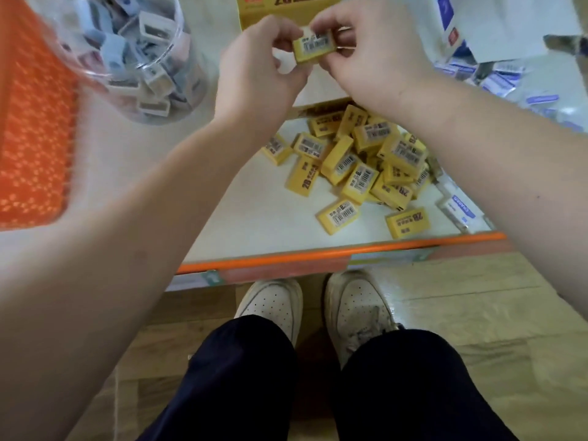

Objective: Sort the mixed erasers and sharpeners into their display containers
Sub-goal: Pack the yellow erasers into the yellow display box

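A yellow eraser with a barcode label is held up over the shelf. My left hand pinches its left end, and my right hand pinches its right end. Behind them stands the yellow 2B display box, mostly hidden by my hands. Below lies a loose pile of several yellow erasers on the white shelf. A clear tub at the upper left holds several grey, white and blue sharpeners.
An orange mesh basket fills the left edge. White-and-blue erasers lie at the right, with more in a white-and-blue box at the upper right. The shelf's orange front edge runs above my shoes.
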`<state>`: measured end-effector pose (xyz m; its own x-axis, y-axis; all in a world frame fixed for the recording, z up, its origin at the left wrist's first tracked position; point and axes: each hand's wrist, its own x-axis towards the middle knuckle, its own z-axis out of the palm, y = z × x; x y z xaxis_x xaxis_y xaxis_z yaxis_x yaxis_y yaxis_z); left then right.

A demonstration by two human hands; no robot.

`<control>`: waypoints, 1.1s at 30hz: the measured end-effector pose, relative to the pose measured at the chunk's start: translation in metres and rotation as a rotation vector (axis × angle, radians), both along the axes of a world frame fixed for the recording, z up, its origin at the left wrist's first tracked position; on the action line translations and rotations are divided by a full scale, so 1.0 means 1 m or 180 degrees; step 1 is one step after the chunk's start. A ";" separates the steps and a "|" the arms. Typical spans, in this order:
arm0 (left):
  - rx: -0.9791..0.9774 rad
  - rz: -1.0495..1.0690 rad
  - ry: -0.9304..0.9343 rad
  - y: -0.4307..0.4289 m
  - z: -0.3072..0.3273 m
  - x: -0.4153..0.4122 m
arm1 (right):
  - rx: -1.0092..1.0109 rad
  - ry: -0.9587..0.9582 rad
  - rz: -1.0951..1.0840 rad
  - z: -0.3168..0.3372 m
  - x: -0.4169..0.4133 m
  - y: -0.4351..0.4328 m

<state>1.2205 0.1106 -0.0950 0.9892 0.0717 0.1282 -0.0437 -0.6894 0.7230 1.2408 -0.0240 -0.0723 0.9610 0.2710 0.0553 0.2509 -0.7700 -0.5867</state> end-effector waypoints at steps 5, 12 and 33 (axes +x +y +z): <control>0.0233 0.0072 -0.0020 0.017 -0.004 0.002 | -0.0263 -0.0008 0.0172 0.001 0.010 0.010; 0.0445 0.0001 -0.0072 0.017 -0.010 -0.003 | 0.0148 0.0154 -0.0195 -0.016 -0.003 0.011; 0.0232 -0.0217 0.0232 0.006 -0.016 -0.006 | 0.0841 0.0732 -0.0811 -0.012 -0.009 -0.009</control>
<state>1.2144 0.1163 -0.1109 0.9983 -0.0028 0.0582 -0.0414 -0.7376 0.6740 1.2317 -0.0326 -0.0845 0.9908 0.0287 -0.1323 -0.0880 -0.6062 -0.7905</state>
